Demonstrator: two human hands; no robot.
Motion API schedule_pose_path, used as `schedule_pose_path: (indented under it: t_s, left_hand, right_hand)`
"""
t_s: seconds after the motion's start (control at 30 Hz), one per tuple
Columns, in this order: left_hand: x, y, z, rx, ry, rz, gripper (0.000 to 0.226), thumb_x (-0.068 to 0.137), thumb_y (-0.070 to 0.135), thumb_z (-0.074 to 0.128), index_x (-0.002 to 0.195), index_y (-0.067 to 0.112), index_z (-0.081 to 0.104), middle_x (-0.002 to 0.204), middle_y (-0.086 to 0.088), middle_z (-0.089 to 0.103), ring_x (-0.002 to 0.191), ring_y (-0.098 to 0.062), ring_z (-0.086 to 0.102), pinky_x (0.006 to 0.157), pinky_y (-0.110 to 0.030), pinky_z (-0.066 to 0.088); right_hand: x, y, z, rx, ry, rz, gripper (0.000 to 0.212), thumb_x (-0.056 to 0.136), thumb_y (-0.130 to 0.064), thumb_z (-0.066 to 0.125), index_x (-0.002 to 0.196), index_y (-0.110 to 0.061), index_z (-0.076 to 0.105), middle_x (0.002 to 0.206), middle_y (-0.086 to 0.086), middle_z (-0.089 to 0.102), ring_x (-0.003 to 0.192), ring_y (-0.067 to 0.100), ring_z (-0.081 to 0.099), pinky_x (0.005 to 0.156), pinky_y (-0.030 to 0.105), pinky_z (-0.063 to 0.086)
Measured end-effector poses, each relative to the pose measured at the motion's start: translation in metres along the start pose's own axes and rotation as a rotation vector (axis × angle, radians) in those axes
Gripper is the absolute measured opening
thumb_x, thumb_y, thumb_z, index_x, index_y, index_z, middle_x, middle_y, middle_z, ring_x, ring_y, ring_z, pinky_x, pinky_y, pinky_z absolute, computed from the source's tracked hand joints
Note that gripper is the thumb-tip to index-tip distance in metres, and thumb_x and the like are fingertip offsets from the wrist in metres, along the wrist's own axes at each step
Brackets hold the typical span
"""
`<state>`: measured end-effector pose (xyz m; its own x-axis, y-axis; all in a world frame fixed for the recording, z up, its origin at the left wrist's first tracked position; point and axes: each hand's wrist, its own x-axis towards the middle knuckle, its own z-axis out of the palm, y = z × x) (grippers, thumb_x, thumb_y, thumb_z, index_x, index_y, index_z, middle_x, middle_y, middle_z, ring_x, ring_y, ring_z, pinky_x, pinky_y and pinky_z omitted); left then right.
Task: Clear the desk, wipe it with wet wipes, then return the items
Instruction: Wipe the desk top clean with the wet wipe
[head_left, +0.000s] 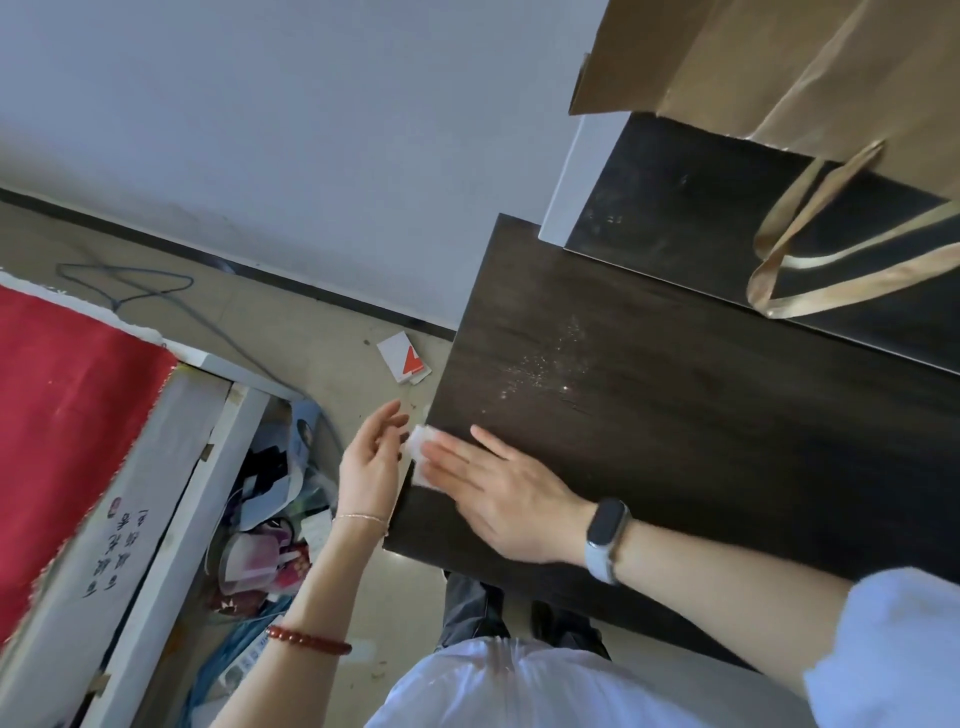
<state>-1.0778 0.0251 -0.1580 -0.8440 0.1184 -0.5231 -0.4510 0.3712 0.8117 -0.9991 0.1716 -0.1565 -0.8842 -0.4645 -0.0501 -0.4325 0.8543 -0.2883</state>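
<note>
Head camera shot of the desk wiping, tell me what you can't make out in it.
- Wet wipe: mostly hidden under the right hand; only its left end shows.
- Paper bag: cut off by the top and right edges; contents unseen.
- Desk: its right part runs out of frame.
- Box of clutter beside the left hand: items too jumbled to name.

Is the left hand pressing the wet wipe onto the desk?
No, the right hand presses the wipe flat on the desk; the left hand hovers beside its edge.
</note>
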Motion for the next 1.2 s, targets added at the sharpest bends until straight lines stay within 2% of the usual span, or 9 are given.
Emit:
schedule_pose_path:
  t_s: [0.1, 0.23, 0.43, 0.6, 0.67, 0.87, 0.97, 1.1, 1.2]
  left_hand:
    - [-0.009, 0.000, 0.002, 0.168, -0.014, 0.056, 0.032, 0.096, 0.013, 0.038, 0.127, 0.015, 0.048, 0.123, -0.008, 0.056, 0.116, -0.023, 0.052, 0.105, -0.039, 0.036]
    - [-0.017, 0.010, 0.025, 0.325, -0.005, 0.093, 0.039, 0.097, 0.020, 0.035, 0.136, 0.015, 0.039, 0.139, -0.006, 0.046, 0.126, -0.023, 0.042, 0.099, -0.025, 0.029]
    - [-0.018, 0.015, 0.038, 0.510, 0.064, 0.033, 0.039, 0.098, 0.031, 0.026, 0.133, 0.024, 0.039, 0.134, -0.006, 0.050, 0.116, -0.030, 0.050, 0.093, -0.039, 0.038]
    - [-0.023, 0.017, 0.043, 0.642, 0.095, 0.066, 0.038, 0.098, 0.032, 0.021, 0.132, 0.026, 0.036, 0.130, -0.007, 0.054, 0.104, -0.035, 0.056, 0.082, -0.037, 0.040]
    - [-0.024, 0.019, 0.044, 0.655, 0.095, 0.069, 0.038, 0.098, 0.032, 0.020, 0.132, 0.026, 0.036, 0.128, -0.008, 0.056, 0.102, -0.035, 0.057, 0.081, -0.037, 0.040]
    - [-0.022, 0.018, 0.045, 0.671, 0.101, 0.041, 0.036, 0.097, 0.032, 0.021, 0.129, 0.027, 0.037, 0.124, -0.010, 0.059, 0.099, -0.036, 0.058, 0.082, -0.041, 0.042]
    - [-0.022, 0.018, 0.044, 0.676, 0.109, 0.027, 0.037, 0.097, 0.033, 0.020, 0.130, 0.028, 0.036, 0.126, -0.010, 0.058, 0.100, -0.038, 0.058, 0.085, -0.042, 0.042]
    - [-0.023, 0.021, 0.045, 0.665, 0.117, 0.001, 0.037, 0.097, 0.034, 0.019, 0.129, 0.030, 0.036, 0.130, -0.007, 0.055, 0.102, -0.038, 0.056, 0.085, -0.041, 0.041]
    - [-0.024, 0.022, 0.046, 0.690, 0.126, -0.001, 0.037, 0.097, 0.034, 0.019, 0.129, 0.029, 0.036, 0.131, -0.006, 0.054, 0.102, -0.037, 0.056, 0.083, -0.040, 0.040]
  right_hand:
    - [-0.023, 0.036, -0.009, -0.087, 0.036, 0.090, 0.048, 0.086, -0.015, 0.034, 0.133, -0.010, 0.043, 0.142, 0.009, 0.044, 0.135, 0.023, 0.034, 0.109, 0.042, 0.020]
    - [-0.011, 0.102, -0.034, -0.004, 0.182, 0.856, 0.048, 0.092, -0.018, 0.026, 0.138, -0.008, 0.033, 0.147, 0.015, 0.033, 0.138, 0.029, 0.025, 0.111, 0.049, 0.018]
    - [-0.024, 0.018, -0.004, 0.019, 0.064, 0.306, 0.048, 0.091, -0.022, 0.032, 0.136, -0.009, 0.039, 0.146, 0.008, 0.037, 0.138, 0.021, 0.028, 0.113, 0.044, 0.020]
    - [-0.056, 0.115, -0.029, 0.037, 0.210, 1.124, 0.049, 0.097, -0.018, 0.029, 0.142, -0.003, 0.023, 0.152, 0.018, 0.020, 0.141, 0.029, 0.015, 0.115, 0.046, 0.012]
    - [-0.028, 0.119, -0.030, 0.044, 0.298, 1.205, 0.050, 0.094, -0.020, 0.025, 0.140, 0.000, 0.027, 0.150, 0.022, 0.022, 0.140, 0.034, 0.014, 0.113, 0.049, 0.015]
    - [0.012, 0.029, -0.006, 0.070, 0.095, 0.434, 0.051, 0.093, -0.027, 0.025, 0.137, -0.005, 0.038, 0.147, 0.014, 0.034, 0.138, 0.026, 0.026, 0.113, 0.042, 0.015]
    - [-0.047, 0.061, -0.010, -0.021, 0.171, 0.690, 0.048, 0.093, -0.024, 0.029, 0.132, -0.001, 0.043, 0.141, 0.019, 0.041, 0.132, 0.031, 0.037, 0.111, 0.046, 0.020]
    - [-0.072, 0.115, -0.036, 0.078, 0.228, 1.300, 0.049, 0.097, -0.017, 0.030, 0.140, 0.006, 0.022, 0.150, 0.026, 0.017, 0.141, 0.036, 0.012, 0.115, 0.044, 0.008]
    - [-0.017, 0.125, -0.042, 0.098, 0.284, 1.288, 0.051, 0.096, -0.017, 0.029, 0.139, 0.009, 0.020, 0.150, 0.028, 0.014, 0.141, 0.036, 0.008, 0.115, 0.042, 0.003]
